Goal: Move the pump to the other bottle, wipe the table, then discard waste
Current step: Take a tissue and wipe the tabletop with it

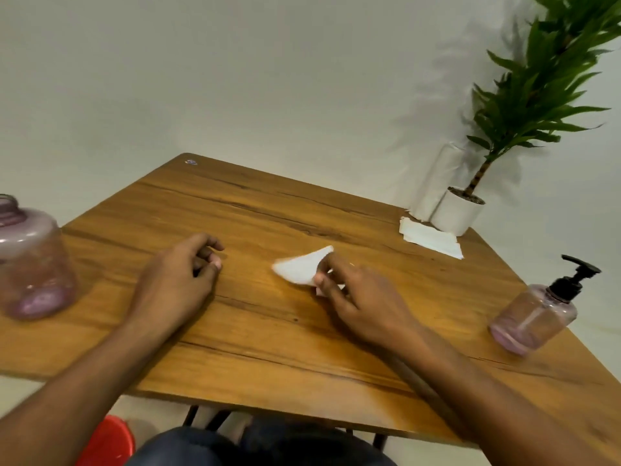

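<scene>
A folded white tissue point(300, 269) lies on the wooden table point(255, 331) near its middle, pinched in my right hand point(356, 297). My left hand point(181, 274) rests on the table to the left, fingers curled with nothing in them. A pink bottle point(534, 322) with the black pump point(574, 277) on it stands at the right edge. At the left edge stands another pink bottle point(32, 260), its threaded neck bare and open.
A stack of white tissues point(430, 237) lies at the far right corner beside a white pot point(458, 210) holding a green plant point(544, 89) and a white roll point(437, 183). Something red point(107, 442) sits on the floor below the table's near left edge.
</scene>
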`<state>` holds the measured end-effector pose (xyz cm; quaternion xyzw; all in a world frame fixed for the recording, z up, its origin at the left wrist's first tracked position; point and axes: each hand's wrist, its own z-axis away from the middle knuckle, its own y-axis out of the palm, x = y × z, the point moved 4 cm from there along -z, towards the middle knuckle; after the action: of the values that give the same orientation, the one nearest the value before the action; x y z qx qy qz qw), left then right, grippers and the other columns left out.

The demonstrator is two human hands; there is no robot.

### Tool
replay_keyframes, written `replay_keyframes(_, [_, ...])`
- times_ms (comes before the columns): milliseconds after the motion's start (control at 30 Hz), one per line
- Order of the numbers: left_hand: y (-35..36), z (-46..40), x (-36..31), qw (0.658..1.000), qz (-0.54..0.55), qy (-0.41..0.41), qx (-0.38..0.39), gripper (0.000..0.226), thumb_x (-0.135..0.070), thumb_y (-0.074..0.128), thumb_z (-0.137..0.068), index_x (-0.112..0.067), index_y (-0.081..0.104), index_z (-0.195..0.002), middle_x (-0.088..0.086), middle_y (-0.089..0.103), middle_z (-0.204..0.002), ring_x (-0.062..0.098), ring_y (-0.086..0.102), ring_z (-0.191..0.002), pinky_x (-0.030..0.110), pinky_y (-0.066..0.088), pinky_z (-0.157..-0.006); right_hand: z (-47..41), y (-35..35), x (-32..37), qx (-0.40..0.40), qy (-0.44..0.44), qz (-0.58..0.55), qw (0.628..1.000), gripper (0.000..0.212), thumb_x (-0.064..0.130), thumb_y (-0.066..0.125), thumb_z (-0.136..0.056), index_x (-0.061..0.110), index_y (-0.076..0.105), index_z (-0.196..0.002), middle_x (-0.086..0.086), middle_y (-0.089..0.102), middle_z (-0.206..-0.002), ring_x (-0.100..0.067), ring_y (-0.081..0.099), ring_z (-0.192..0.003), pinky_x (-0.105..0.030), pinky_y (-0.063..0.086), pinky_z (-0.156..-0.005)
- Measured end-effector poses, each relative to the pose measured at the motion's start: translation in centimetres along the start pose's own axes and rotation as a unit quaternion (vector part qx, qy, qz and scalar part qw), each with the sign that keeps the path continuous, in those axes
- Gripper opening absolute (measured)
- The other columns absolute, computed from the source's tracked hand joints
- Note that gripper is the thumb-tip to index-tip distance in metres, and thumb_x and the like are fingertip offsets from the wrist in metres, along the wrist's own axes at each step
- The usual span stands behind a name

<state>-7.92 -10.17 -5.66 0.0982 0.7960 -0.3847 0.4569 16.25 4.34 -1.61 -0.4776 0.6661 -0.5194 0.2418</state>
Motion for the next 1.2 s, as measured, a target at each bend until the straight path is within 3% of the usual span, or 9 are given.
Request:
replay_keyframes(100, [0.1,-0.1,0.2,1.0,0.002,0.0,-0.008,0.021,-0.02,0.068,-0.1,-0.038,0.067,-0.11,-0.017,0.069,-0.095,0.005,0.064,-0.086,0.031,0.045,-0.068,0.8,-0.4,1.1,-0.034,-0.013,0.012,0.999,0.04,0.055,0.029,-0.108,0.037,0.062,-0.119,0.01,0.073,-0.099,-0.008,0.06,-0.079,-0.033,0.047,-0.062])
replay_keyframes(167, [0.1,-0.2,0.3,1.0,0.005,0.0,-0.011,0.02,-0.019,0.068,-0.1,-0.037,0.068,-0.109,-0.018,0.068,-0.094,0.007,0.065,-0.087,0.032,0.047,-0.07,0.5,-0.7,0.4,-0.015,0.025,0.01,1.0,0.047,0.054,0.027,-0.11,0.035,0.062,-0.137,0.007,0.069,-0.133,-0.012,0.063,-0.114,-0.034,0.054,-0.085])
replay_keyframes(233, [0.1,-0.2,0.3,1.0,0.005,0.003,-0.014,0.019,-0.019,0.067,-0.1,-0.035,0.069,-0.109,-0.018,0.068,-0.094,0.008,0.065,-0.088,0.033,0.05,-0.072,0.3,0.4,0.4,0.111,0.037,-0.014,0.993,0.057,0.058,0.021,-0.11,0.038,0.038,-0.161,0.012,0.034,-0.17,-0.011,0.029,-0.156,-0.037,0.035,-0.122])
replay_keyframes(300, [0.1,-0.1,0.2,1.0,0.008,0.006,-0.017,0.018,-0.019,0.067,-0.1,-0.034,0.069,-0.11,-0.017,0.067,-0.095,0.007,0.064,-0.089,0.032,0.05,-0.071,0.4,1.9,1.5,0.225,0.021,-0.028,0.974,0.065,0.062,0.014,-0.106,0.04,0.013,-0.167,0.02,0.002,-0.175,-0.001,-0.004,-0.161,-0.038,0.006,-0.133])
replay_keyframes(433, [0.1,0.0,0.3,0.999,0.021,0.007,-0.025,0.019,-0.017,0.068,-0.1,-0.03,0.07,-0.113,-0.015,0.067,-0.097,0.002,0.062,-0.087,0.026,0.045,-0.067,0.4,3.8,4.9,0.27,-0.025,0.018,0.962,0.072,0.072,0.006,-0.102,0.042,-0.01,-0.165,0.021,-0.016,-0.172,-0.003,-0.021,-0.158,-0.038,-0.01,-0.13])
replay_keyframes(567, [-0.5,0.2,0.2,0.997,0.066,0.003,-0.049,0.017,-0.013,0.069,-0.099,-0.025,0.073,-0.111,-0.006,0.072,-0.095,0.011,0.069,-0.076,0.029,0.051,-0.066,-1.1,5.6,6.8,0.263,-0.055,-0.011,0.963,0.068,0.076,0.001,-0.1,0.052,-0.007,-0.163,0.025,-0.012,-0.172,-0.003,-0.019,-0.159,-0.033,-0.013,-0.124])
replay_keyframes(767, [-0.4,0.1,0.5,0.998,0.063,-0.002,-0.03,0.017,-0.013,0.069,-0.099,-0.028,0.073,-0.108,-0.008,0.071,-0.101,0.007,0.065,-0.08,0.024,0.046,-0.066,-6.5,3.1,-4.6,0.219,0.221,0.037,0.95,0.068,0.068,0.002,-0.104,0.041,0.001,-0.167,0.012,-0.005,-0.176,-0.024,-0.008,-0.164,-0.052,-0.003,-0.13])
replay_keyframes(867, [-0.2,0.0,0.7,0.998,0.061,-0.002,-0.027,0.018,-0.014,0.07,-0.099,-0.03,0.072,-0.106,-0.01,0.071,-0.099,0.004,0.063,-0.077,0.022,0.044,-0.064,-6.7,3.1,-6.2,0.233,0.267,0.073,0.932,0.074,0.073,0.0,-0.101,0.04,-0.004,-0.167,0.007,-0.01,-0.177,-0.031,-0.01,-0.163,-0.058,-0.003,-0.13])
replay_keyframes(1200, [-0.4,0.2,0.3,0.997,0.052,-0.004,-0.051,0.017,-0.013,0.063,-0.103,-0.023,0.072,-0.113,-0.003,0.072,-0.101,0.016,0.069,-0.084,0.032,0.052,-0.07,1.5,5.1,7.1,0.255,-0.009,0.0,0.967,0.064,0.09,-0.008,-0.088,0.073,-0.016,-0.149,0.032,-0.017,-0.168,-0.007,-0.026,-0.155,-0.04,-0.014,-0.123])
